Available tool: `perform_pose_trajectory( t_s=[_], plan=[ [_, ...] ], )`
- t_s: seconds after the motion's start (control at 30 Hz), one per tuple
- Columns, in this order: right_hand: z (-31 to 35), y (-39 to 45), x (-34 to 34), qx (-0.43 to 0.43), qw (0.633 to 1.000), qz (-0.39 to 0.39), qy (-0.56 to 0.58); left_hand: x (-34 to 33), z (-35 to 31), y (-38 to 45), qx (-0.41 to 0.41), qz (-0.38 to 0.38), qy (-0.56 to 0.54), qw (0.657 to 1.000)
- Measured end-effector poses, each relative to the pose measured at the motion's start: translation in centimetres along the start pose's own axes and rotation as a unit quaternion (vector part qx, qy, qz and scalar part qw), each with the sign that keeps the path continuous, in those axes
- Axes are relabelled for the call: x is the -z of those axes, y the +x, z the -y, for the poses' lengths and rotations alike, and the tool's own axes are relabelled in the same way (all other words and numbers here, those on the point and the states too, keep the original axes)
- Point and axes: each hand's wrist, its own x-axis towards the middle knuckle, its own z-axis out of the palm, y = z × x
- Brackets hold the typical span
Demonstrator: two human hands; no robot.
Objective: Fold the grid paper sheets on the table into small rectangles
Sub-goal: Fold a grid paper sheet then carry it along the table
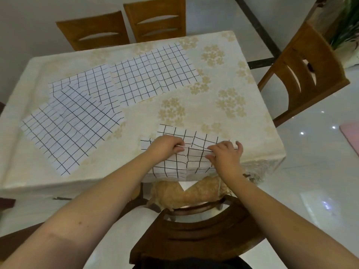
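Observation:
A white grid paper sheet (186,162) lies at the table's near edge, partly doubled over. My left hand (167,146) pinches its raised edge on the left. My right hand (227,154) pinches the same edge on the right. Several flat grid sheets lie further off: one at the far middle (155,74), one at the far left (93,84), and two overlapping at the left (58,136).
The table (213,105) wears a cream floral cloth. A dark wooden chair (194,235) stands between me and the table. Two chairs (124,26) stand at the far side, another chair (307,70) at the right. The glossy floor (310,181) lies to the right.

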Motion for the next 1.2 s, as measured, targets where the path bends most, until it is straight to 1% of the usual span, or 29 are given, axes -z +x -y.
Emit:
perform_pose_trajectory(
  t_s=[0.07,0.13,0.23,0.33,0.43,0.5,0.67,0.77,0.87,0.97,1.03,1.13,1.2],
  plan=[
    [0.6,0.5,0.5,0.004,1.0,-0.01,-0.002,0.9,0.3,-1.0,0.001,-0.005,0.003,1.0],
    [0.8,1.0,1.1,0.012,1.0,-0.004,0.002,1.5,0.9,-2.0,0.013,-0.016,0.001,1.0],
    [0.6,1.8,2.6,0.005,0.999,0.037,0.0,2.5,2.1,-3.6,0.029,-0.007,0.018,0.999],
    [0.2,2.8,4.1,0.017,0.997,0.067,-0.02,3.3,3.3,-5.1,0.043,0.005,0.042,0.998],
    [0.1,3.6,5.5,0.036,0.99,0.122,-0.059,3.9,4.3,-6.2,0.051,-0.016,0.041,0.998],
    [0.3,4.0,5.9,0.044,0.988,0.128,-0.069,4.4,4.5,-6.8,0.047,-0.044,0.027,0.998],
    [0.9,4.5,6.9,0.073,0.99,0.104,-0.067,5.9,4.3,-7.1,0.053,-0.102,-0.017,0.993],
    [1.2,5.2,7.9,0.09,0.99,0.082,-0.074,7.6,4.5,-7.0,0.048,-0.108,-0.023,0.993],
    [1.4,6.4,9.2,0.107,0.991,0.04,-0.072,10.3,5.3,-6.9,0.036,-0.106,-0.018,0.994],
    [1.5,7.6,10.8,0.117,0.986,0.017,-0.117,12.9,6.3,-6.6,0.035,-0.09,0.029,0.995],
    [1.2,8.4,11.5,0.115,0.985,0.008,-0.129,14.4,6.9,-6.4,0.038,-0.1,0.068,0.992],
    [0.7,9.0,12.2,0.108,0.985,-0.005,-0.134,16.1,7.1,-6.5,0.052,-0.15,0.124,0.979],
    [0.3,9.2,12.5,0.107,0.986,-0.032,-0.124,16.8,7.1,-6.7,0.053,-0.2,0.153,0.966]
  ],
)
